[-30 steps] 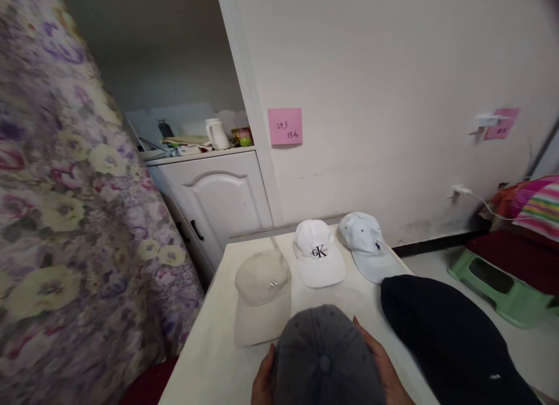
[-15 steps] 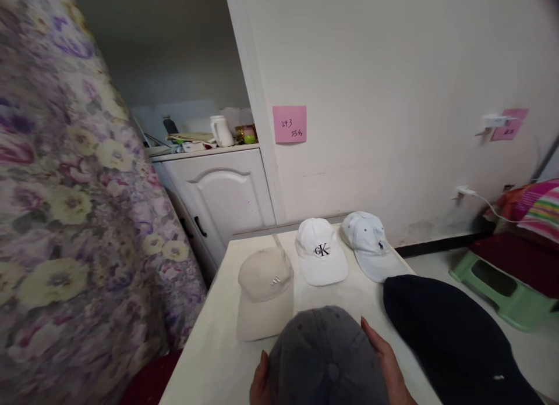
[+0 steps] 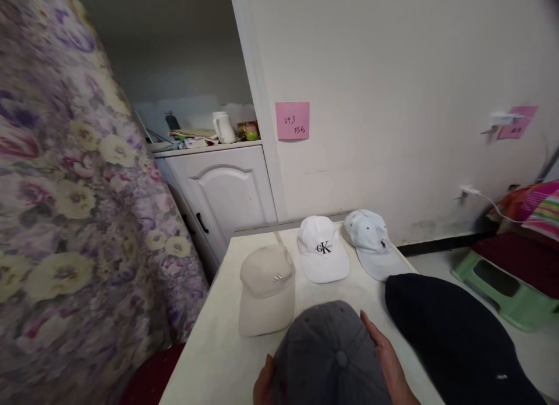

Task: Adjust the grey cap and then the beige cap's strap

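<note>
A dark grey baseball cap (image 3: 323, 358) fills the lower middle of the head view, its crown and top button facing me. My left hand (image 3: 264, 384) grips its left side, and my right hand (image 3: 389, 364) holds the right side with fingers along the edge. The lower part of the cap is cut off by the frame. Beyond it on the table lie a beige cap (image 3: 266, 288), a white cap (image 3: 321, 256) with black letters, and a pale blue cap (image 3: 371, 248) with a small dark emblem. To the right rests a large navy cap (image 3: 449, 335).
The cream table (image 3: 209, 347) stands against the wall. A floral curtain (image 3: 87, 207) hangs at left, with a dark red seat (image 3: 152, 376) below. Behind is a white cabinet (image 3: 231, 195) bearing a white jug (image 3: 224, 128). A green stool (image 3: 502, 294) stands at right.
The grey cap and both hands have shifted slightly right and up in the view, and the cap is turned a little. My view has moved slightly; the other caps lie as before.
</note>
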`<state>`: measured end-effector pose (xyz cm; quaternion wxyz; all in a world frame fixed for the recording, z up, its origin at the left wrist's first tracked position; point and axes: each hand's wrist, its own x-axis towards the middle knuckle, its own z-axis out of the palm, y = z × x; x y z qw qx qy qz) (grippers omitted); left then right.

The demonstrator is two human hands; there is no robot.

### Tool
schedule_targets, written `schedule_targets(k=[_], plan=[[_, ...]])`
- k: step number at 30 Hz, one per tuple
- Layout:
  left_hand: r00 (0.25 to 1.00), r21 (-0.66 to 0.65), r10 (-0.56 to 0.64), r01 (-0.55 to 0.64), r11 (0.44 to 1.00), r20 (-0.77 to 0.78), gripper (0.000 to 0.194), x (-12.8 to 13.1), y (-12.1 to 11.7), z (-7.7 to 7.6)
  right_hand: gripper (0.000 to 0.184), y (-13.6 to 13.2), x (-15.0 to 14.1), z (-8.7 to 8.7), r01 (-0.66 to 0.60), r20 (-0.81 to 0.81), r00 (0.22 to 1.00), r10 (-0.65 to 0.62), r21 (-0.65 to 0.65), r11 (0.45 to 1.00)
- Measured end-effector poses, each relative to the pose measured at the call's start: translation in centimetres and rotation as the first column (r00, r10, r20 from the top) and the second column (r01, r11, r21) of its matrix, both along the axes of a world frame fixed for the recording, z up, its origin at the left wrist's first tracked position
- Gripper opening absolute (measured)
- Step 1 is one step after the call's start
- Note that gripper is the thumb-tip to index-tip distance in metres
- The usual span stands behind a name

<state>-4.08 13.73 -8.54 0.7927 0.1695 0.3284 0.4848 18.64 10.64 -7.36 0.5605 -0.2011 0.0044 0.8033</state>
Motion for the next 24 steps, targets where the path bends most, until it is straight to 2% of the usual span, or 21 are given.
schedule_targets(k=[7, 9, 12, 15, 19, 24], plan=[[0.998, -0.077, -0.057, 0.057, 0.995, 0.004, 0.025, 0.2, 0.6, -0.3, 0.045, -0.1, -0.1, 0.0, 0.002, 0.019, 1.0, -0.002, -0.014, 1.0], [0.999, -0.085, -0.021, 0.019, 0.996, -0.025, 0.019, 0.4, 0.7, -0.6, 0.047, 0.0, 0.0, -0.1, -0.006, 0.02, 1.0, 0.006, -0.013, 1.0], [0.982, -0.058, 0.128, -0.137, 0.989, -0.137, 0.005, 0.1, 0.6, -1.0, 0.049, 0.1, -0.1, 0.0, 0.006, 0.032, 0.999, -0.006, 0.011, 1.0], [0.924, -0.012, 0.277, -0.29, 0.957, -0.266, 0.016, -0.8, 0.6, -1.4, 0.049, -0.1, -0.3, 0.4, 0.008, 0.029, 1.0, -0.009, 0.025, 1.0], [0.905, -0.017, 0.303, -0.322, 0.947, -0.298, 0.023, -1.0, 0.8, -1.7, 0.045, -0.5, -0.5, 0.3, -0.029, 0.007, 1.0, 0.028, 0.032, 0.999], [0.94, -0.036, 0.282, -0.294, 0.955, -0.192, 0.006, -0.1, 0.8, -1.4, 0.035, -1.1, -0.5, -0.2, -0.051, 0.001, 0.999, 0.051, 0.051, 0.997]])
